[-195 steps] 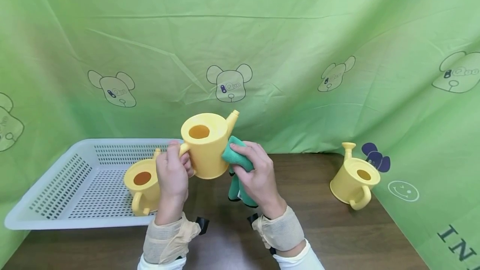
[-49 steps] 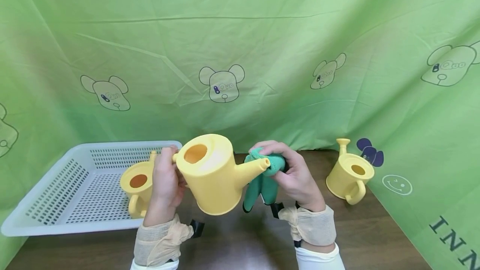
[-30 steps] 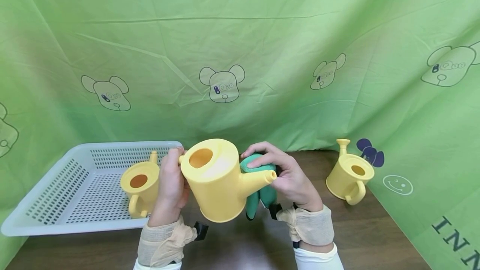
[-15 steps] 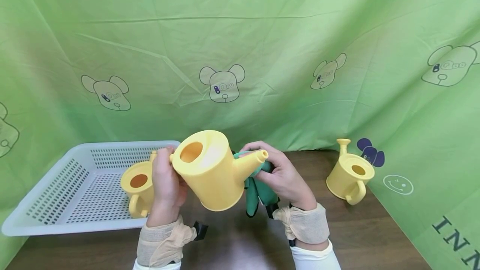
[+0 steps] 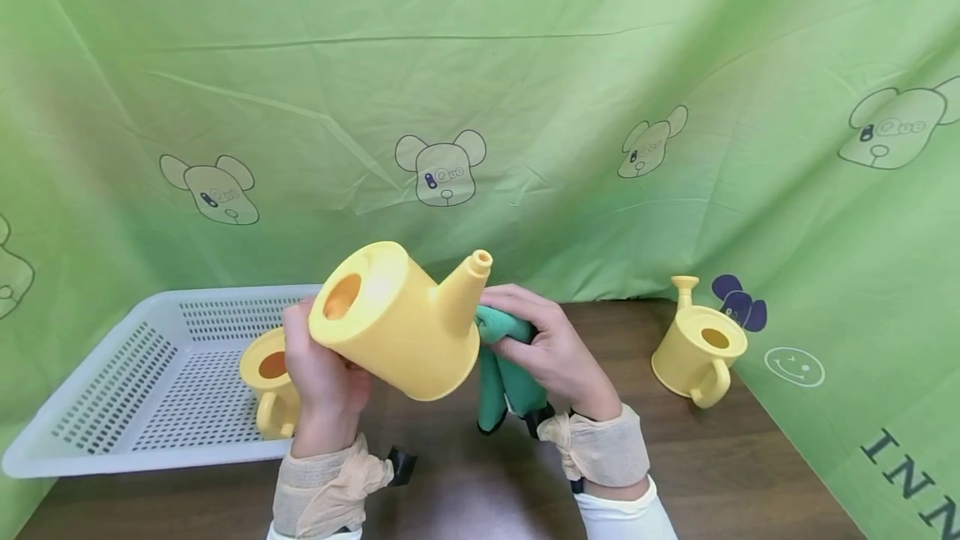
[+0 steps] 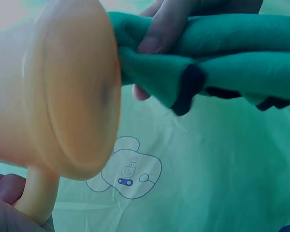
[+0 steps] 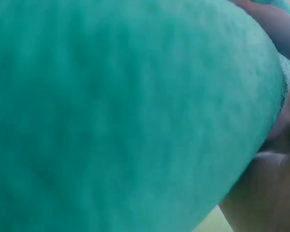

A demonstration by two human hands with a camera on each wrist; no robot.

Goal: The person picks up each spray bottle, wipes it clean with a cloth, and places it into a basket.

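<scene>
In the head view, a yellow watering can [image 5: 401, 332] is held in the air near the middle of the scene, above a brown wooden table [image 5: 712, 473]. The left hand [image 5: 322, 369] grips it from the left, and the right hand [image 5: 551, 344] pinches a green cloth [image 5: 513, 377] on its right. The can is tilted: its long axis runs from the filling hole at the upper left down to the base at the lower right, and its spout points up and to the far right. So the base and spout are on the right hand's side, with the cloth just behind the spout's root; the right hand is the nearer one to both. On the left stands a white basket [image 5: 75, 463], with a second watering can [image 5: 283, 394] at its right end, partly behind the left hand. A third watering can [image 5: 693, 361] stands upright on the far right of the table, before a green curtain [image 5: 570, 40].

In the left wrist view, the left hand's fingers are curled round the handle [image 6: 41, 193]. The base faces right, and the bunched cloth meets its rim, or passes just behind it; which, I cannot tell.

In the right wrist view, cloth fills nearly everything; only parts of the right hand show at the right edge.
</scene>
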